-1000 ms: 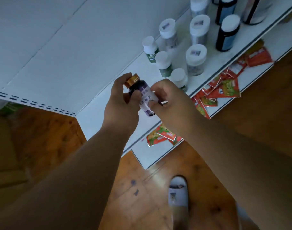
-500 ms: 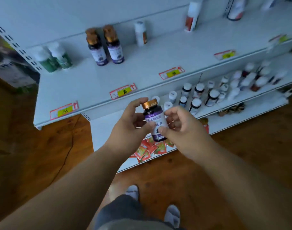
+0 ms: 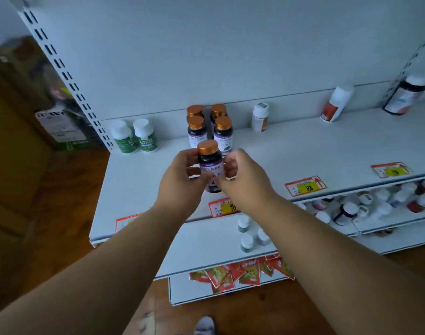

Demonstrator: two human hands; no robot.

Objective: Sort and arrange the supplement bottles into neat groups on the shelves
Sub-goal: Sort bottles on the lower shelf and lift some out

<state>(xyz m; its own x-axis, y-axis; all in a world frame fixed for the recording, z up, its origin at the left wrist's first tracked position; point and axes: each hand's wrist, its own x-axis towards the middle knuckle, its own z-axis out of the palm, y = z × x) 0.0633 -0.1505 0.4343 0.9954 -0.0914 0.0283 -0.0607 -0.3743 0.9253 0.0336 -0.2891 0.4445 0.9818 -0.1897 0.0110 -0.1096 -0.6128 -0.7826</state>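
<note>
Both hands on dark purple-labelled bottle with copper cap (image 3: 210, 165), upright, over white upper shelf (image 3: 303, 151). Left hand (image 3: 180, 180) fingers and thumb curled round bottle's left side; right hand (image 3: 243, 177) pinches right side. Bottle just in front of four matching copper-capped bottles (image 3: 209, 124) grouped at shelf back. Two green-labelled white-capped bottles (image 3: 134, 136) to their left.

A dark bottle (image 3: 210, 165) with a copper cap and purple label stands upright, gripped between the left hand (image 3: 180, 182) and right hand (image 3: 245, 175) over the top shelf (image 3: 291, 151). Four matching bottles (image 3: 209, 124) stand grouped just behind it. Two green-labelled, white-capped bottles (image 3: 134, 136) stand together near the shelf's left end.
</note>
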